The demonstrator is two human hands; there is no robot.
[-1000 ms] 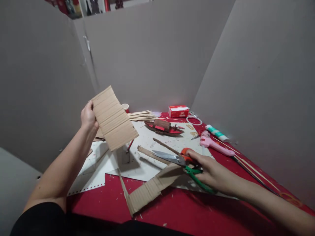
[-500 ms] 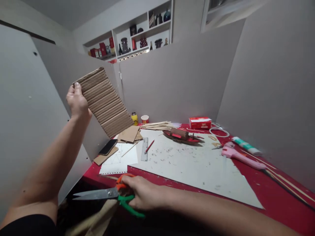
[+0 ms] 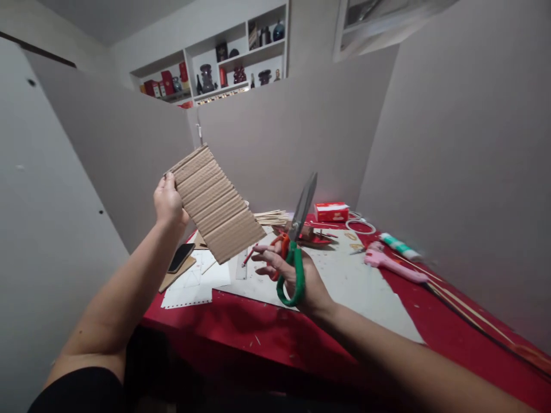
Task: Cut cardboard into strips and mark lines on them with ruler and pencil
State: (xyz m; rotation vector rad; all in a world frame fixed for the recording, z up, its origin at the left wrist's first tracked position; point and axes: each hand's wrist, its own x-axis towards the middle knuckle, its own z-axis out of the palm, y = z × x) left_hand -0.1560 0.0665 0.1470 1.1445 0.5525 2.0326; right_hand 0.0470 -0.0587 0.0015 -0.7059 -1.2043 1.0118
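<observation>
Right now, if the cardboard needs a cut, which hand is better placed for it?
Probably the right hand: it holds the scissors, their blades pointing upward. The left hand is occupied, gripping the cardboard near its upper left corner.

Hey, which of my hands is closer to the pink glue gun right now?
Right. Your right hand, holding the scissors, is left of the pink glue gun; your left hand, gripping the cardboard, is much farther left.

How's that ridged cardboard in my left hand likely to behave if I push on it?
The cardboard is probably fairly stiff, since it juts out flat from your left hand at one edge. It's likely light, being a thin sheet. Looking ridged, it may crease more readily in one direction.
</observation>
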